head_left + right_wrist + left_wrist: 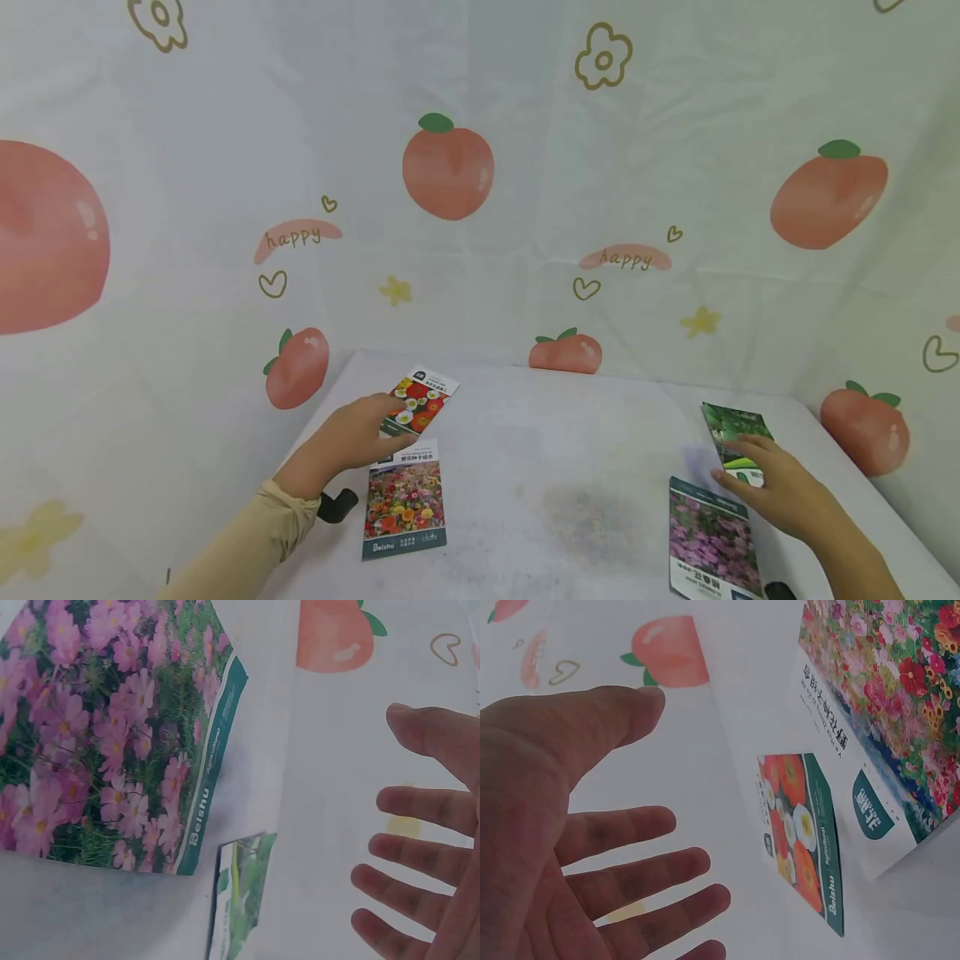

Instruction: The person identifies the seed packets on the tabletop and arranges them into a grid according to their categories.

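Note:
My left hand [367,433], fingers spread, hovers over a seed packet with red, orange and white flowers [422,404] at the table's far left. Nearer me lies a wildflower seed packet [405,500], just right of the left wrist. In the left wrist view the fingers [652,874] hold nothing. My right hand [780,483] is held over a green seed packet [738,425] on the right, hiding part of it. A pink-flowered seed packet [712,537] lies nearer me. The right wrist view shows those fingers [420,859] spread and apart from both packets.
The white table [555,450] has a greyish smudge near its middle front. Behind it hangs a white cloth [510,275] printed with peaches, hearts and flowers. Black wrist straps or mounts [337,506] sit at the wrists.

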